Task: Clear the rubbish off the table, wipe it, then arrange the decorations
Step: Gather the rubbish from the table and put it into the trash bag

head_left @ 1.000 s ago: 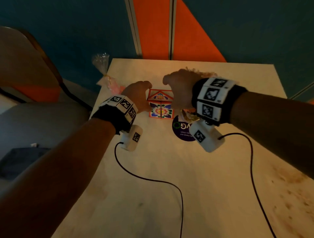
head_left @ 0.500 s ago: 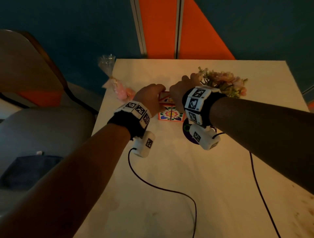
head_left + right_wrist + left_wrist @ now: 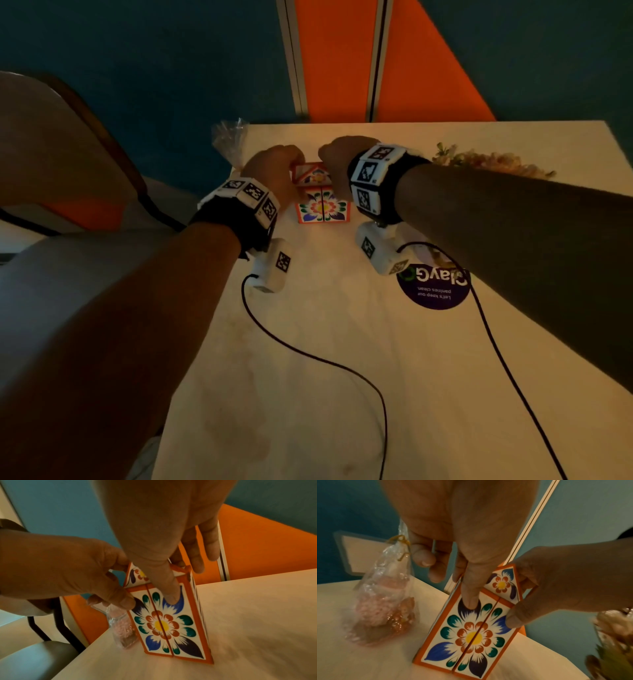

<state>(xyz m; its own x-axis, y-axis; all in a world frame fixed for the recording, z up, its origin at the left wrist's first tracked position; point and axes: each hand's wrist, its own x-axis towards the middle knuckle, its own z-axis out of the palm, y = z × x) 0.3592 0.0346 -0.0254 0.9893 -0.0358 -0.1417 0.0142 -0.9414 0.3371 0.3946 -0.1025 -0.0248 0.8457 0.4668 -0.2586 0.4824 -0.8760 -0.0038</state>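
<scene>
A small painted wooden house (image 3: 322, 205) with orange trim and a big flower across its two front doors stands upright on the pale table (image 3: 342, 377), near the far left corner. My left hand (image 3: 277, 171) grips its left side near the roof, thumb on the left door (image 3: 469, 596). My right hand (image 3: 339, 161) grips the right side, thumb on the right door (image 3: 171, 595) and fingers behind the roof. In the wrist views the house (image 3: 471, 635) (image 3: 164, 626) rests on the table with both hands round its top.
A clear plastic bag (image 3: 229, 140) (image 3: 385, 601) holding a pink ornament stands just left of the house, at the table's edge. Dried flowers (image 3: 493, 162) lie far right. A round purple sticker (image 3: 435, 291) is on the table under my right wrist. A chair (image 3: 68, 154) stands left.
Both hands have carried the house left and farther back, away from the purple sticker and the flowers, close beside the plastic bag.
</scene>
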